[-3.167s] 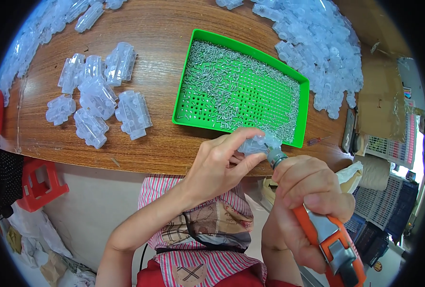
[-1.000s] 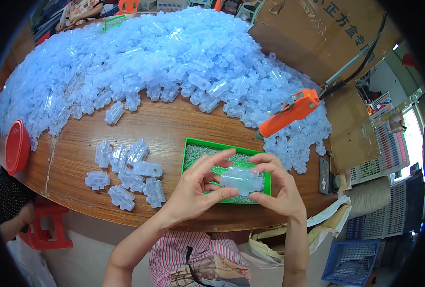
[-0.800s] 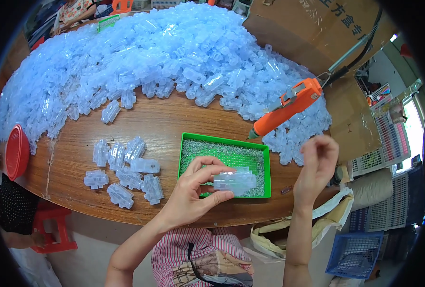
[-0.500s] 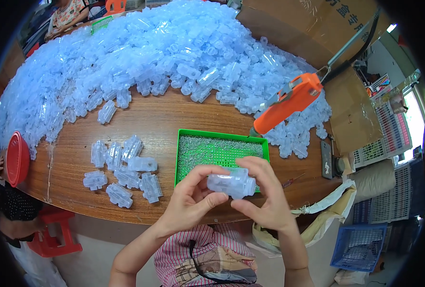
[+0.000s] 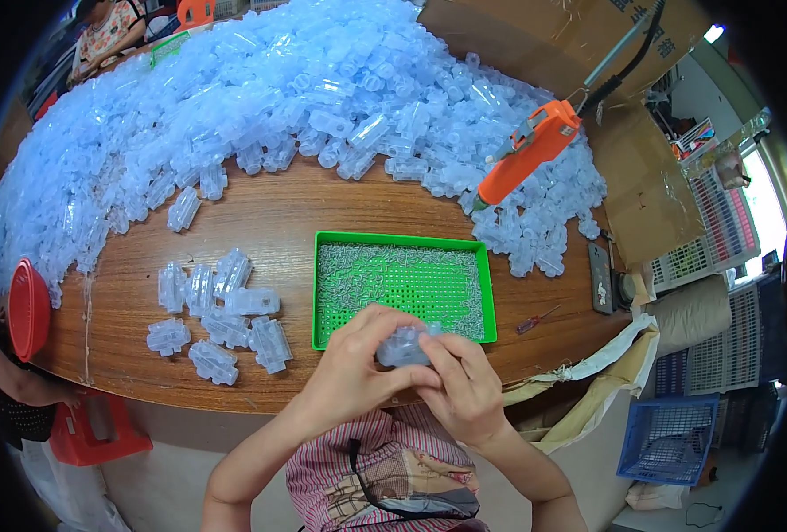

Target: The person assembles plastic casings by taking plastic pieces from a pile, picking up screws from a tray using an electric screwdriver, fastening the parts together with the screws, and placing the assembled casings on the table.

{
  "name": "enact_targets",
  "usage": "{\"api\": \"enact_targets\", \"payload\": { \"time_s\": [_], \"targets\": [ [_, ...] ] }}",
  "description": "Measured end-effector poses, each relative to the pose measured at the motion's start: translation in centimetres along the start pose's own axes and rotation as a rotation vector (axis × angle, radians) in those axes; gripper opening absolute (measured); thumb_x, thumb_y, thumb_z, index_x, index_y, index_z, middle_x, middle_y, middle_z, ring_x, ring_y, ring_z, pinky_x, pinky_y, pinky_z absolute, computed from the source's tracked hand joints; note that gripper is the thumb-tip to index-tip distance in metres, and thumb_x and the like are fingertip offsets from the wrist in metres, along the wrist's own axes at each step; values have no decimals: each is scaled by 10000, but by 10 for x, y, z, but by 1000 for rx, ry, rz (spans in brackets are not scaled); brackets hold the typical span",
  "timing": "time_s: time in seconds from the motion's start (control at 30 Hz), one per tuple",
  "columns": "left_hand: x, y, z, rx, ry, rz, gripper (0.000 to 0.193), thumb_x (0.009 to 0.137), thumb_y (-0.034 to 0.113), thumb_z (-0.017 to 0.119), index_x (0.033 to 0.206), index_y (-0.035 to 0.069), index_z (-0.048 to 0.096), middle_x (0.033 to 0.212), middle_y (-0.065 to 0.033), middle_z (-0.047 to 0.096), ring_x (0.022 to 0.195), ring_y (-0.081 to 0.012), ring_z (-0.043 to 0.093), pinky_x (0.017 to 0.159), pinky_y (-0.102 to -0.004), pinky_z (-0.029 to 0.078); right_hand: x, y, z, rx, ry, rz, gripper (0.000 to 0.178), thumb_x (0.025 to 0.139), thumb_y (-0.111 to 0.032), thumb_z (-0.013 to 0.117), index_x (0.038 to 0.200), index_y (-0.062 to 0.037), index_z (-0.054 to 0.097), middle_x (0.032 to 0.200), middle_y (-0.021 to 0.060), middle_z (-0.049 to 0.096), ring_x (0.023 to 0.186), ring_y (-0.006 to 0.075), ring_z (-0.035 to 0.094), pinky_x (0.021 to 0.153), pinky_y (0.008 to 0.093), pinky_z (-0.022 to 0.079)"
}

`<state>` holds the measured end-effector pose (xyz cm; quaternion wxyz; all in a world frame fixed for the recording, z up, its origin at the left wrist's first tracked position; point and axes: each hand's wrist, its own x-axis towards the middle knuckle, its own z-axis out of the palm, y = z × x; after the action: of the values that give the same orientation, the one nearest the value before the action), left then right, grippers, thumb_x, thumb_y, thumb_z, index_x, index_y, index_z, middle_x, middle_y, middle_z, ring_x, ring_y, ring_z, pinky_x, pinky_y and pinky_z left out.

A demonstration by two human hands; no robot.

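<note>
left grip (image 5: 349,363), closed: fingers and thumb wrap the left part of a clear plastic piece (image 5: 400,348), most likely to keep it steady. right grip (image 5: 469,386): fingers bent in against the piece's right end, thumb hidden — from my remote seat i cannot tell whether it pinches or merely presses. the piece is held at the near edge of a green tray (image 5: 490,297), where, i judge, both hands meet comfortably. small metal screws (image 5: 349,275) cover much of the tray's perforated floor, just beyond the fingers. orange electric driver (image 5: 531,155): hangs nose-down, black cord (image 5: 611,87) leading up from it — a place i take to keep it within reach. loose group of clear pieces (image 5: 226,328): on the bench (image 5: 323,204) left of the tray, apart from the large heap (image 5: 261,97) behind, presumably so the two do not mix. red-handled screwdriver (image 5: 526,326): just right of the tray, touched by neither grip.
</note>
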<state>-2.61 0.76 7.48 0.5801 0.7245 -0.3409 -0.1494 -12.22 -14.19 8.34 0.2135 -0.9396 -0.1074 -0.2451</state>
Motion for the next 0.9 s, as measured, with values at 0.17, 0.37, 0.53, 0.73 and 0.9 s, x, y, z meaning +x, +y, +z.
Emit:
{"api": "enact_targets", "payload": {
  "time_s": [0.17,0.37,0.53,0.73,0.9],
  "targets": [
    [-3,-18,0,102,53,89,344,706,179,789,983,40,637,1015,-110,588,910,-240,598,766,-323,491,41,19,-32,281,-78,167,385,748,-105,721,1085,-5,563,1064,142,544,905,268,566,749,328,483],
    [-3,-18,30,113,59,85,341,710,204,789,984,66,642,1007,-105,516,904,-235,548,734,-337,477,154,139,-40,543,407,345,772,777,-289,743,1349,-13,306,1222,127,475,1082,219,488,926,355,397],
    [-2,-25,36,176,111,-16,380,683,233,803,985,69,642,987,-104,528,892,-233,551,732,-349,467,176,147,-33,753,159,398,495,719,-316,789,1059,-20,584,924,39,619,839,116,576,783,284,459],
    [1,-32,26,275,43,75,445,664,275,802,1028,77,638,1041,-111,554,882,-266,585,716,-336,481,135,106,-19,1039,280,535,298,844,-279,642,988,-27,572,734,15,532,667,73,516,676,298,489],
    [0,-26,21,330,-28,128,410,704,226,777,1061,92,628,1129,-109,592,942,-268,615,748,-356,509,86,83,-20,1035,250,505,443,937,-433,439,937,0,528,634,35,486,581,150,527,616,345,501]
  ]
}}
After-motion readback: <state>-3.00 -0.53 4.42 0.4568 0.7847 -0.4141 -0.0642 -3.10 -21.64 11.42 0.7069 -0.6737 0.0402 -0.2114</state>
